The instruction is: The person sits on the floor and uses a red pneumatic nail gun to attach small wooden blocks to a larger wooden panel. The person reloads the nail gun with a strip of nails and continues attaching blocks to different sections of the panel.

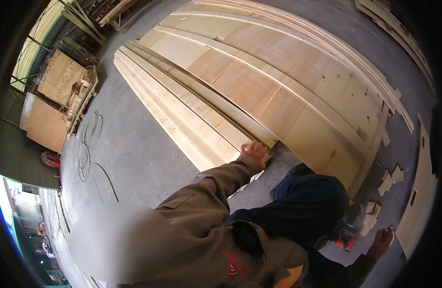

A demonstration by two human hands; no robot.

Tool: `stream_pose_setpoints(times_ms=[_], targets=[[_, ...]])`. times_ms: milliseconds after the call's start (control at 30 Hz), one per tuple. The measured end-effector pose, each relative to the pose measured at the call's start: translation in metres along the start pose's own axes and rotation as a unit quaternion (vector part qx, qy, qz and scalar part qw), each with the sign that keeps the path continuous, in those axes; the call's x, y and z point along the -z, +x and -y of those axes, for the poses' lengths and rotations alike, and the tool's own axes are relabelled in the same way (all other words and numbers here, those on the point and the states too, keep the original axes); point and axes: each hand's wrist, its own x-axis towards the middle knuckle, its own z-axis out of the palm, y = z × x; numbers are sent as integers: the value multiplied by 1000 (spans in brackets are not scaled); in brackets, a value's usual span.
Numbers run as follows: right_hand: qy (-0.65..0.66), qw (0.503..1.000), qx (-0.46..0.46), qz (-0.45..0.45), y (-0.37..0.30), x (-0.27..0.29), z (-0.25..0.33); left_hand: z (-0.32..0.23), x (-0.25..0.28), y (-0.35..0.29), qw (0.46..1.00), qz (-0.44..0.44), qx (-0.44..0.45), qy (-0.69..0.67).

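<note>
My left hand [254, 152] is at the near end of a row of long pale boards [178, 103], fingers bent over the board ends. A darker-edged long strip [202, 91] lies beside those boards, along the big plywood surface. At the lower right, my right hand [381, 243] is low over the floor, fingers loosely bent and apart, with nothing visible in them. Close to it is the edge of a long plywood panel [418, 192]. A red object [345, 242], partly hidden by my leg, lies between my knee and that hand; its kind is unclear.
A wide plywood-covered assembly [259, 86] with long battens fills the middle. Wood offcuts [391, 180] lie on the floor at the right. A coiled cable [89, 144] lies on the grey floor at the left, near leaning plywood sheets [47, 122].
</note>
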Motion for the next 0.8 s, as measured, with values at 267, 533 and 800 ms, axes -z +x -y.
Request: stream_pose_setpoints(times_ms=[267, 533, 800], targets=[[-8, 999, -34, -31, -38, -2, 25, 36, -28, 31, 998, 28, -33, 51], [-45, 994, -47, -83, -70, 8, 80, -25, 20, 18, 995, 68, -1, 69], [-68, 994, -40, -75, -77, 9, 90, -31, 29, 22, 991, 104, -3, 80]])
